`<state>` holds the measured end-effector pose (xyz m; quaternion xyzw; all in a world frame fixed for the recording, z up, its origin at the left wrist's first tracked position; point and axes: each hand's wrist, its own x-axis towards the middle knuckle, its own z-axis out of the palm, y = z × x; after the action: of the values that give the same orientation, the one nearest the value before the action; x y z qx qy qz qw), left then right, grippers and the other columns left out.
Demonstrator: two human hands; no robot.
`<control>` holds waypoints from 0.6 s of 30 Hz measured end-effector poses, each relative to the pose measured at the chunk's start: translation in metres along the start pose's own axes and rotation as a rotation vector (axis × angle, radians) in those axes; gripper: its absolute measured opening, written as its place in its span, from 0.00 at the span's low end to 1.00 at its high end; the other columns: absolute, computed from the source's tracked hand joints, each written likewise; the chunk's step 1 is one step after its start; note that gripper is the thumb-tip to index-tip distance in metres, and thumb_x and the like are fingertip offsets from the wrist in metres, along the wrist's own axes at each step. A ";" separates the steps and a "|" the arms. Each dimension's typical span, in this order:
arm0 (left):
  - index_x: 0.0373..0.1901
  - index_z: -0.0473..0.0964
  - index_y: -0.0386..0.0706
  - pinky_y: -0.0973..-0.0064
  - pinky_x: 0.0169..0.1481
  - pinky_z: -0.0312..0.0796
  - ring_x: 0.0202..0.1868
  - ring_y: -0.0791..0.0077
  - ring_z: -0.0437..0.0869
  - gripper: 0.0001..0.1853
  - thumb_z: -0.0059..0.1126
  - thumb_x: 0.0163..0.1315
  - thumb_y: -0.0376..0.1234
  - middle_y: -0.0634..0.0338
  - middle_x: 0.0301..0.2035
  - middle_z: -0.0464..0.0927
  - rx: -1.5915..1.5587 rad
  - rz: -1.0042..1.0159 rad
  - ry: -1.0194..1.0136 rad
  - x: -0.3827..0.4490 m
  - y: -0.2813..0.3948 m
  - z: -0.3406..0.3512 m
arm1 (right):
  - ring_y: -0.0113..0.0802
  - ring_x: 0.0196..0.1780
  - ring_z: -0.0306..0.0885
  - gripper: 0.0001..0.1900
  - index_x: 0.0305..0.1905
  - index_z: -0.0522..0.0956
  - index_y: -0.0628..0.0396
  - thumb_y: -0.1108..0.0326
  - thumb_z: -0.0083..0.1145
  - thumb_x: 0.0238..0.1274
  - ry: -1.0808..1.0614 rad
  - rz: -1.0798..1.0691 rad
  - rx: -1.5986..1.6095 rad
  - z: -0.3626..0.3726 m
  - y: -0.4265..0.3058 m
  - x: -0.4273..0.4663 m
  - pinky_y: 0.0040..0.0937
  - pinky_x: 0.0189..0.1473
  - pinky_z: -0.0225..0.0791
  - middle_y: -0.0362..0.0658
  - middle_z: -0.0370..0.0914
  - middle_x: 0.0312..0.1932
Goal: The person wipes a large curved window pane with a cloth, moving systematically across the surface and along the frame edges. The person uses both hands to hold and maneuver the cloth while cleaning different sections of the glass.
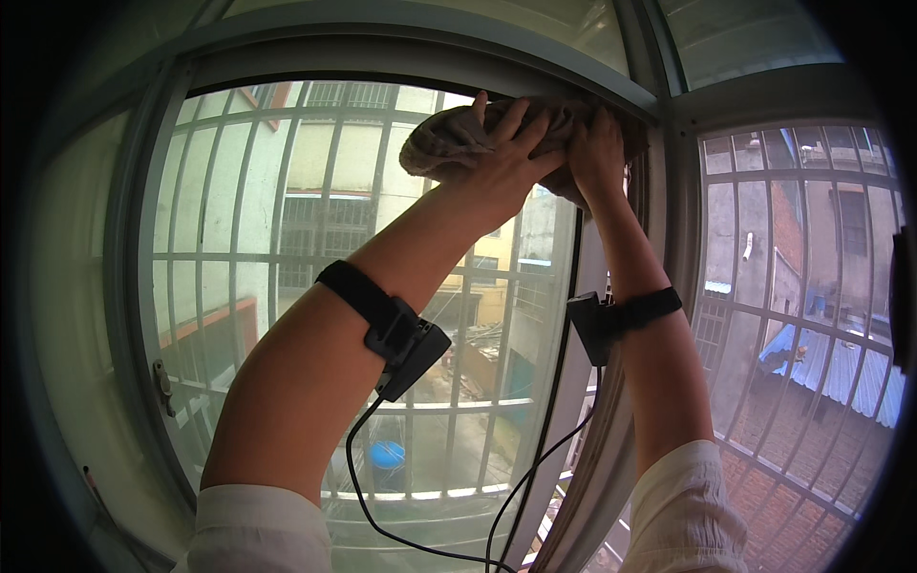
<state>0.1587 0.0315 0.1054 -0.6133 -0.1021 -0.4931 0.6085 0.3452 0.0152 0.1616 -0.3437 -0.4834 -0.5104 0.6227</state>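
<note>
A greyish-brown cloth [448, 143] is bunched against the upper right part of a window pane [401, 215], close under the top of the frame. My left hand [512, 161] lies on the cloth with spread fingers, pressing it flat to the glass. Beside it, my right hand [598, 150] holds the cloth's right part near the upper corner of the frame; its fingertips partly sink into the folds. Each forearm wears a black strap with a small black box, and a cable hangs from each box.
Grey metal window frame [673, 215] runs between this pane and another at the right. A latch [164, 387] sits on the left upright. Metal bars [401, 268] stand outside the glass, with buildings beyond. Black cables [430, 553] hang below my arms.
</note>
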 end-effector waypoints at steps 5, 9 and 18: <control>0.60 0.78 0.62 0.25 0.75 0.39 0.72 0.41 0.64 0.26 0.61 0.59 0.30 0.48 0.66 0.70 0.015 0.032 0.207 -0.009 -0.018 -0.002 | 0.61 0.72 0.64 0.30 0.69 0.66 0.66 0.54 0.47 0.72 -0.080 -0.023 0.034 0.004 -0.006 0.015 0.52 0.74 0.55 0.62 0.69 0.69; 0.60 0.79 0.64 0.26 0.75 0.41 0.70 0.39 0.65 0.27 0.64 0.58 0.31 0.47 0.64 0.70 0.032 0.005 0.206 -0.036 -0.043 -0.029 | 0.61 0.72 0.64 0.29 0.68 0.68 0.66 0.54 0.48 0.72 -0.021 -0.131 0.135 0.019 -0.050 0.012 0.51 0.74 0.56 0.62 0.70 0.68; 0.73 0.65 0.65 0.38 0.75 0.54 0.71 0.46 0.66 0.36 0.67 0.64 0.36 0.49 0.69 0.66 0.085 -0.108 0.047 -0.081 -0.060 -0.070 | 0.61 0.69 0.69 0.28 0.64 0.71 0.69 0.55 0.52 0.70 0.241 -0.316 0.030 0.048 -0.088 -0.001 0.52 0.73 0.58 0.63 0.75 0.62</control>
<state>0.0411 0.0253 0.0692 -0.5686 -0.1418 -0.5347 0.6088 0.2480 0.0381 0.1688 -0.1906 -0.4606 -0.6322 0.5931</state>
